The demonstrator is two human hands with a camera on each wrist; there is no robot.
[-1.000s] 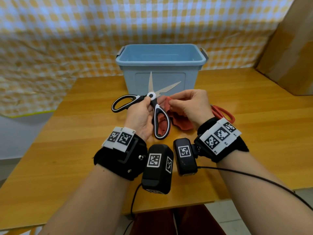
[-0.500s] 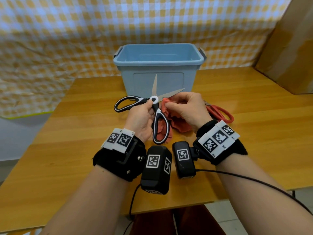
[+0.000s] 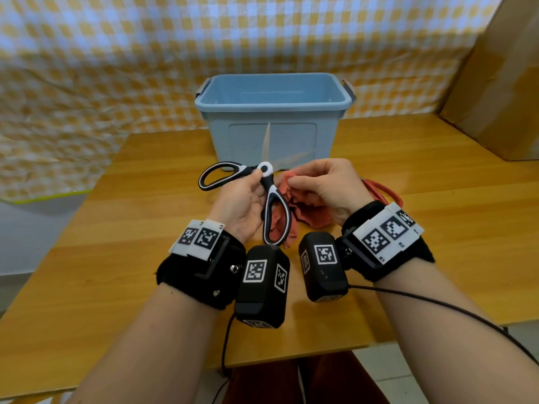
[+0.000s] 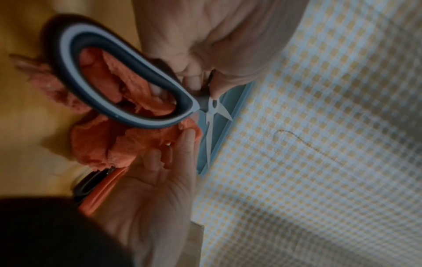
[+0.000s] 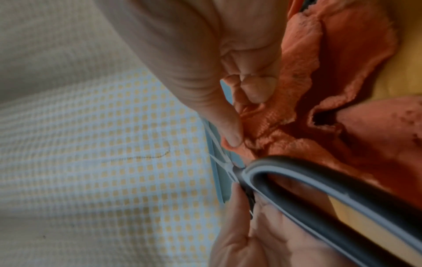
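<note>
My left hand [image 3: 256,179] grips black-and-white scissors [image 3: 277,217] just below the pivot, blades spread apart and pointing up and to the right. In the left wrist view the scissors' handle loop [image 4: 128,115] lies over a red cloth [image 4: 95,144]. Thumb and forefinger of my right hand [image 3: 291,179] pinch an edge of the red cloth [image 3: 312,214] close to the right blade. The rest of the cloth hangs crumpled under both hands. The right wrist view shows my right hand [image 5: 230,140] pinching the cloth [image 5: 331,72] beside the scissors [image 5: 319,182].
A light blue plastic bin [image 3: 271,106] stands open just behind the hands on the wooden table [image 3: 116,258]. Red-handled scissors [image 3: 382,189] lie on the table behind my right wrist. A cardboard box [image 3: 495,97] stands at the back right. Checked cloth covers the wall.
Both hands, with the scissors and cloth, have drifted slightly to the right and lower in view. The grips and the spread of the blades look the same.
</note>
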